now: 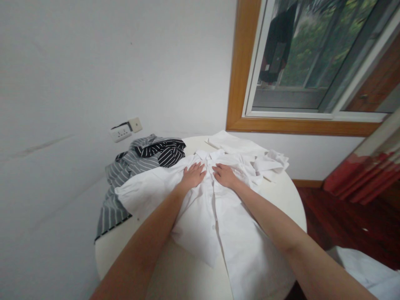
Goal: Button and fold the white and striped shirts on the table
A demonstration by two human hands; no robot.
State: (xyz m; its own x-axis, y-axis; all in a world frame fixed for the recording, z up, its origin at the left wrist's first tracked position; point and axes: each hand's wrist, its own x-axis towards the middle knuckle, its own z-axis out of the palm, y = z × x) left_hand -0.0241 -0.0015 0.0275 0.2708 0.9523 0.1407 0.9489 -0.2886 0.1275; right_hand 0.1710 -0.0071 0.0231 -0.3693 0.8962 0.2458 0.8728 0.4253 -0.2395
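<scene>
A white button-up shirt (201, 237) lies spread at the centre of the frame, its collar (210, 156) pointing up the picture and its front placket running down between the arms. The left hand (193, 175) and right hand (224, 175) rest palm-down just below the collar, either side of the placket; each grip is loose, fingers a little apart, clamped on nothing. The step in hand looks like pressing or smoothing the cloth; the next move likely calls for light, flat pressure, since the fabric seems thin and quick to crease. The lower panels show soft folds.

Beneath is a pale, smooth, round-edged bench (292, 208). At its left a grey-and-black striped garment (142, 162) sits bunched; at its far edge lies flat white cloth (236, 144). A wood-trimmed window (239, 83) fills the upper right, above a red-and-cream curtain (356, 177).
</scene>
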